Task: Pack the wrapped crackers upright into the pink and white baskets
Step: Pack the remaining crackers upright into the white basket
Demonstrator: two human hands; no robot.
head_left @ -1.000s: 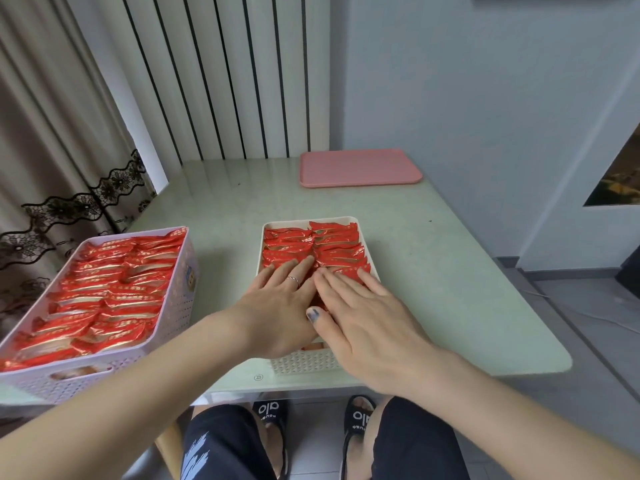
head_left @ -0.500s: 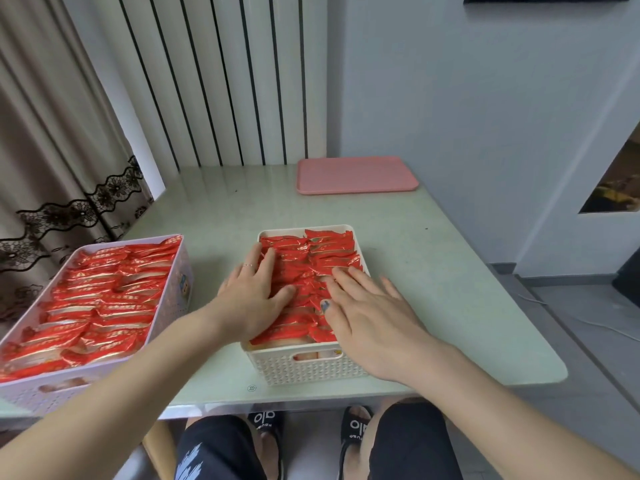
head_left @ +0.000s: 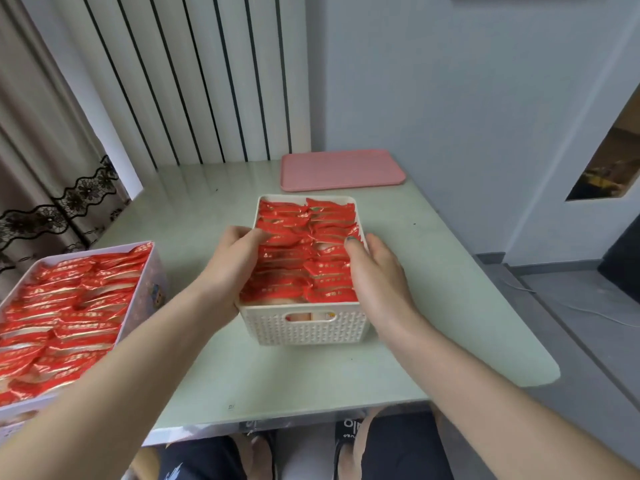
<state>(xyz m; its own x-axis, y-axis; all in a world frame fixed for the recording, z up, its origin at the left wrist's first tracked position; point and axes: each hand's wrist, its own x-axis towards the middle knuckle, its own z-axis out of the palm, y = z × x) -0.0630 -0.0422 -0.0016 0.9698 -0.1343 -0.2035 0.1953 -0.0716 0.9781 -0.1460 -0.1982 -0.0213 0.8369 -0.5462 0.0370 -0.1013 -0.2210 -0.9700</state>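
Clasping the white basket mid-bench, my left hand and right hand grip its side rims; full of crackers, it should feel light, stiff, crushable.

From my remote seat I look down on a pale green, glossy table with rounded corners, pushed against a plain light grey wall. Behind it hang white vertical blinds with dark gaps, and to their left a beige curtain trimmed with black floral lace. A flat pink rectangular tray lies at the table's far edge. The grey floor runs along the right, crossed by a thin white cable.
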